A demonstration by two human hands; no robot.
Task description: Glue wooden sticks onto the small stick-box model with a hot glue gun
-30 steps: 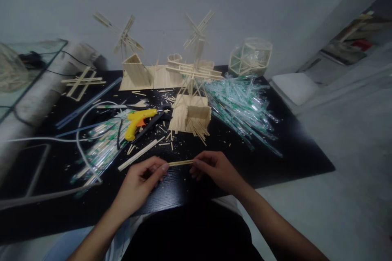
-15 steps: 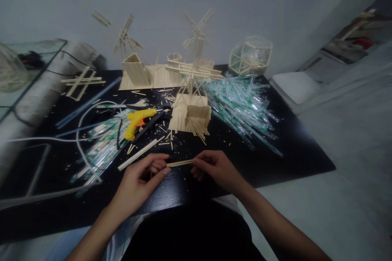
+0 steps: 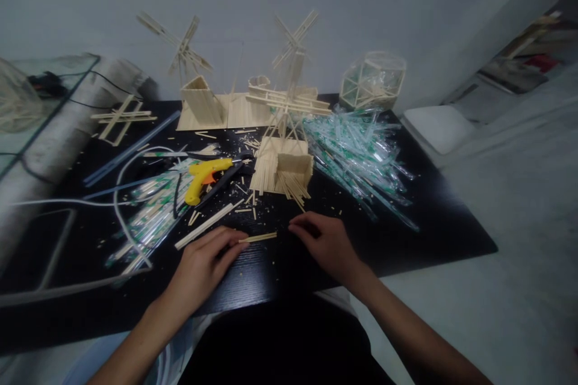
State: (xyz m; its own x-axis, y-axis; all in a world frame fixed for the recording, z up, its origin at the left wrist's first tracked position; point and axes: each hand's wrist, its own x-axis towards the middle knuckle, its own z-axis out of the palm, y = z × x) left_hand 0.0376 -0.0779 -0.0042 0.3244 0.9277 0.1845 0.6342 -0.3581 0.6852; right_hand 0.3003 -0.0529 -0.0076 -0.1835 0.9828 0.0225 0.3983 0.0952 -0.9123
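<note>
Two thin wooden sticks (image 3: 262, 237) lie side by side, their left ends pinched between the thumb and fingers of my left hand (image 3: 205, 261). Their right ends point toward my right hand (image 3: 327, 246), with a gap of dark table between. My right thumb and index fingertips are close together in a pinch; whether something small is between them I cannot make out. Just beyond my hands stands a small wooden stick model (image 3: 266, 165) with an open box and loose sticks in it. A bundle of longer pale sticks (image 3: 210, 225) rests beside my left hand.
A yellow glue gun (image 3: 198, 180) lies left of the model, near plastic-wrapped sticks (image 3: 153, 216) and a white cable (image 3: 115, 192). Clear wrapped packets (image 3: 361, 150) are piled at right. Windmill models (image 3: 203, 105) and a faceted frame (image 3: 374, 81) stand along the wall. Stick scraps litter the black table (image 3: 433, 234).
My right hand has let go of the two sticks and come away from their right ends. My left hand keeps hold of them, with the sticks now slightly further left.
</note>
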